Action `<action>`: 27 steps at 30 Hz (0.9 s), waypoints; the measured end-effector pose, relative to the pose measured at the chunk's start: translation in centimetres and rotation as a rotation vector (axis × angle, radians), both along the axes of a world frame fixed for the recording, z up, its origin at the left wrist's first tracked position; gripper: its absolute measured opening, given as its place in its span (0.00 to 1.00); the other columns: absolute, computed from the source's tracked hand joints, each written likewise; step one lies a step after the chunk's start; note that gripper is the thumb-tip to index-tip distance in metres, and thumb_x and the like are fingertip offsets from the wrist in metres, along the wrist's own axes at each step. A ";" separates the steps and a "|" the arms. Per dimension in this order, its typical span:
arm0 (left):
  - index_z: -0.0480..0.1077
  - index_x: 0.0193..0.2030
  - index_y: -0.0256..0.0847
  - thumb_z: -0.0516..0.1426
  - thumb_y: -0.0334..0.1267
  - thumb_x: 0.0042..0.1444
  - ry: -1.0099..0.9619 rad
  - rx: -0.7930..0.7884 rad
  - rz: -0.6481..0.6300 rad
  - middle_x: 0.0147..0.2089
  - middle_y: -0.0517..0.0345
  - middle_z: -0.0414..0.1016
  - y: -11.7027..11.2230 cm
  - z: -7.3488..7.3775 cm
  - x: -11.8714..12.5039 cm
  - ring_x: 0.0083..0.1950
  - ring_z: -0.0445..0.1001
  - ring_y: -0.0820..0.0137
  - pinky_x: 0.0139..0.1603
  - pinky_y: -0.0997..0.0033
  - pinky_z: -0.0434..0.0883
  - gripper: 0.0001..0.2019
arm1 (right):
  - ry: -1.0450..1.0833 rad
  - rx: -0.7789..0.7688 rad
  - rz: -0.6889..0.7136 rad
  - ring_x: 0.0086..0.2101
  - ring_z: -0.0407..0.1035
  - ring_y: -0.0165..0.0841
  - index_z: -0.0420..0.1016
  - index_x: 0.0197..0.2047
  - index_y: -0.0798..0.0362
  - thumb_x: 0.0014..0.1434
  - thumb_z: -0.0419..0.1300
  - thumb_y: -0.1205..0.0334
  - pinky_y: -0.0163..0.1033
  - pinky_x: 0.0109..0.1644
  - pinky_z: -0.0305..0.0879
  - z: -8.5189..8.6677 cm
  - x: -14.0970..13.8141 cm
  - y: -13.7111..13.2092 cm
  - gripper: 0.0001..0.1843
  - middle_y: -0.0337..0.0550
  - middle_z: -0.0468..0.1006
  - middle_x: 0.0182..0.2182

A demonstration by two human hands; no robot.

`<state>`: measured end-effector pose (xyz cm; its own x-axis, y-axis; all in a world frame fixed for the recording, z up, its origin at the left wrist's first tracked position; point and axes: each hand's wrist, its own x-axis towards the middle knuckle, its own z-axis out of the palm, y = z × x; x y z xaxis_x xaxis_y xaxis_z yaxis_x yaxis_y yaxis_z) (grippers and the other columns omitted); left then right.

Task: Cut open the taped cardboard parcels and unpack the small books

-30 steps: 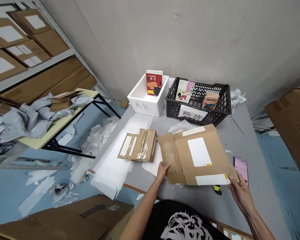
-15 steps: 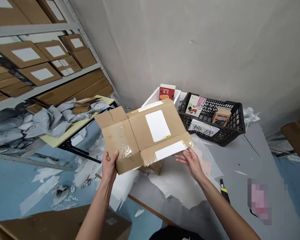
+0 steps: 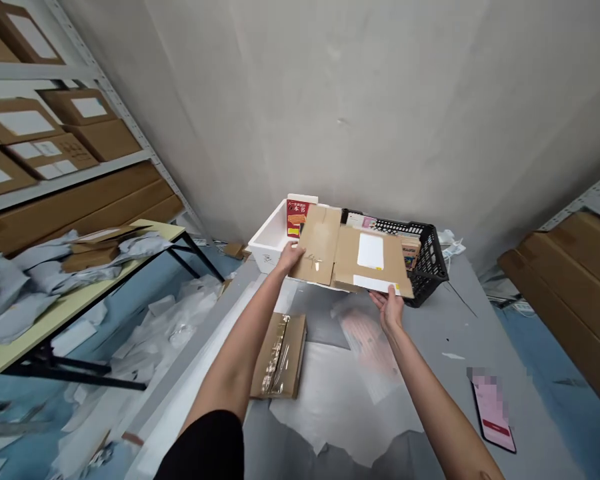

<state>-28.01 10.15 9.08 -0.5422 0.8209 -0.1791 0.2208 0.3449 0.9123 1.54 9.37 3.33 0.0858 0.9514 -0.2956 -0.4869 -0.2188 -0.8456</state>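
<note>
Cardboard mailer (image 3: 363, 252) is the thing in our hands here, opened out flat with a crease down the middle and held level over the far end of the table. Should be light, fairly stiff across the panels but floppy along the fold, so we'd hold it by two edges rather than one corner.

That's roughly how it's held: our left hand (image 3: 291, 257) is closed on the left edge, and our right hand (image 3: 387, 307) pinches the near edge, thumb on top. It carries one white label (image 3: 370, 251) and one white strip (image 3: 377, 284).

From this angle, it overlaps one white foam box (image 3: 266, 247) and one black plastic crate (image 3: 433, 267) - can't tell if it's touching either. The box has one red book (image 3: 296, 217) standing in it, and the mailer hides most of what's in the crate.

Closer to us, one more taped cardboard mailer (image 3: 279, 357) lies on the gray table (image 3: 445, 320), near one clear plastic sleeve (image 3: 370, 353). Off to the right there's one phone (image 3: 491, 413) - screen's blurred out, so we can't read it.
</note>
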 end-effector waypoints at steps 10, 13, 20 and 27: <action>0.67 0.48 0.35 0.62 0.38 0.45 0.145 -0.248 0.088 0.52 0.42 0.74 0.8 -6.4 -2.9 0.53 0.72 0.56 0.46 0.66 0.69 0.22 | 0.050 -0.242 0.254 0.25 0.76 0.30 0.65 0.37 0.53 0.65 0.49 0.64 0.35 0.34 0.75 -2.5 -1.9 1.8 0.07 0.41 0.78 0.20; 0.62 0.55 0.33 0.61 0.41 0.47 0.151 -0.275 0.150 0.56 0.39 0.71 0.1 -5.8 -5.7 0.54 0.71 0.56 0.43 0.66 0.70 0.29 | 0.087 -0.247 0.357 0.28 0.77 0.33 0.67 0.39 0.54 0.66 0.47 0.58 0.38 0.35 0.75 -2.0 -3.5 2.5 0.11 0.45 0.80 0.24; 0.55 0.62 0.31 0.61 0.47 0.47 0.126 -0.278 0.187 0.61 0.35 0.65 -0.6 -6.3 -7.1 0.58 0.68 0.53 0.44 0.66 0.70 0.38 | 0.090 -0.365 0.460 0.29 0.77 0.39 0.65 0.45 0.57 0.64 0.42 0.42 0.46 0.34 0.74 -2.2 -3.2 2.2 0.26 0.52 0.80 0.29; 0.61 0.56 0.33 0.64 0.46 0.43 0.159 -0.221 0.215 0.58 0.37 0.68 -0.7 -7.9 -5.9 0.58 0.69 0.54 0.50 0.66 0.67 0.35 | 0.117 -0.411 0.389 0.28 0.77 0.36 0.62 0.44 0.54 0.65 0.41 0.44 0.41 0.32 0.73 -3.5 -1.2 1.1 0.21 0.48 0.80 0.27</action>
<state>-33.88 9.47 1.17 -0.7341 0.6356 -0.2391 0.2551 0.5844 0.7704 0.33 10.44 -0.16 -0.3032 0.7111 -0.6344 -0.3902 -0.7000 -0.5981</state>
